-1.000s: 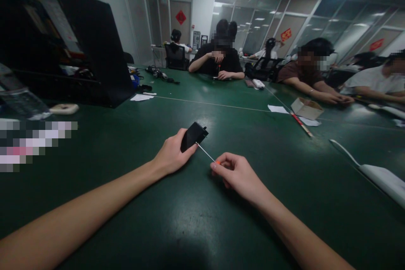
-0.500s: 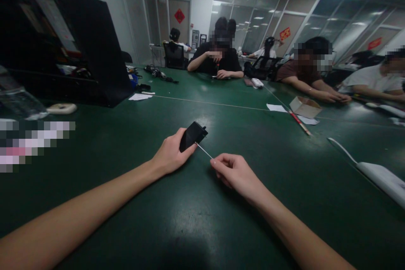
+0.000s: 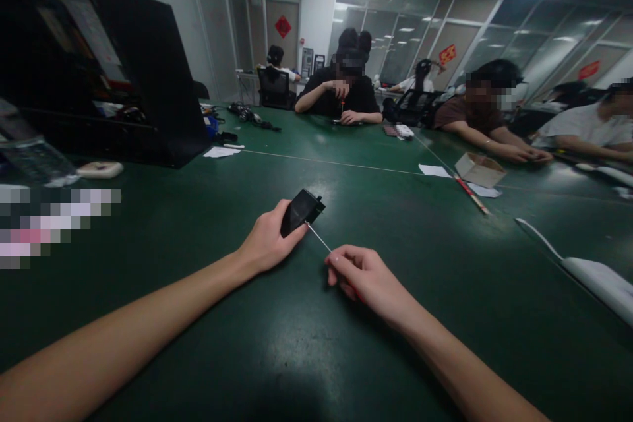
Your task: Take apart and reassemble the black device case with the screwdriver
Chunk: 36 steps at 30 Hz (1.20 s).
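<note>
A small black box-like device with a thin tab at its far end is gripped in my left hand, thumb along its near side. My right hand pinches a screwdriver with a thin metal shaft; a bit of red handle shows beneath the fingers. The shaft slants up and left, and its tip meets the device's near side by my left thumb. Whether the tip sits in a screw is too small to make out. Both hands are low over the green table.
A large black open case stands at the left, near a clear plastic container and a white oval object. To the right are a small cardboard box, a red stick and a white power strip. Several people sit around.
My right hand has shifted slightly down and its fingers have rolled around the handle, so some red now shows. My left hand and the device stay almost still.
</note>
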Each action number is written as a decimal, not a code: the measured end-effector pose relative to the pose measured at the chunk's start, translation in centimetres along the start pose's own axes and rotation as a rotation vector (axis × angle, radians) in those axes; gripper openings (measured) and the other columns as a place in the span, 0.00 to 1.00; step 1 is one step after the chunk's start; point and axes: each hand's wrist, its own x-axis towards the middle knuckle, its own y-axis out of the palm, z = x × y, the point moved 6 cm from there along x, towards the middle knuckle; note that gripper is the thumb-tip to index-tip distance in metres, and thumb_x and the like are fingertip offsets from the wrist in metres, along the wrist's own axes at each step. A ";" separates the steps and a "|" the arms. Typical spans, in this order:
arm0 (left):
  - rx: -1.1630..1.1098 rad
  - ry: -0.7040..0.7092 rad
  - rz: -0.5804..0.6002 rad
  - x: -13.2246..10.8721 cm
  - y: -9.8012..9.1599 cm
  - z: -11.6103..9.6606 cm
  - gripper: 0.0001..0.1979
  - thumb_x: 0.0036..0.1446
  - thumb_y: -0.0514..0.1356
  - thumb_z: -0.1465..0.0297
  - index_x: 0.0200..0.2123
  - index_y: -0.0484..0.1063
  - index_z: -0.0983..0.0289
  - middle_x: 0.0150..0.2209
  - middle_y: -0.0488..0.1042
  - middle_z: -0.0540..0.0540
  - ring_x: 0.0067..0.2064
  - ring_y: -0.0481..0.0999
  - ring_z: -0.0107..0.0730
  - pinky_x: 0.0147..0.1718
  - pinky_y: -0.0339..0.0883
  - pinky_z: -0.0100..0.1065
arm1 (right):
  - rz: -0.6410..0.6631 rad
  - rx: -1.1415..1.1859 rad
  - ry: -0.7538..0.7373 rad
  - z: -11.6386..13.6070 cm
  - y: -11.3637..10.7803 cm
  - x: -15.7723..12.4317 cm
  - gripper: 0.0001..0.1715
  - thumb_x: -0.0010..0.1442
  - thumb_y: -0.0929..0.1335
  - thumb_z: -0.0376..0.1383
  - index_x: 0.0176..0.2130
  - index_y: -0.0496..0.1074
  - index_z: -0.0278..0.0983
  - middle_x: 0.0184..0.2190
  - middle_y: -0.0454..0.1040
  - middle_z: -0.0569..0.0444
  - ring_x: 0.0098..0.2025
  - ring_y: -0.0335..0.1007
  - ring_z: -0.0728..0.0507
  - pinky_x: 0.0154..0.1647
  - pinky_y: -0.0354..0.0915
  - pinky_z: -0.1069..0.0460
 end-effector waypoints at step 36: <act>-0.733 -0.052 0.615 -2.6 2.8 -4.1 0.15 0.60 0.59 0.57 0.36 0.67 0.65 0.30 0.67 0.51 0.31 0.67 0.30 0.29 0.60 0.30 | -0.410 -0.210 -0.392 2.8 -3.1 -1.2 0.20 0.57 0.71 0.45 0.44 0.79 0.34 0.38 0.79 0.49 0.37 0.73 0.42 0.39 0.67 0.50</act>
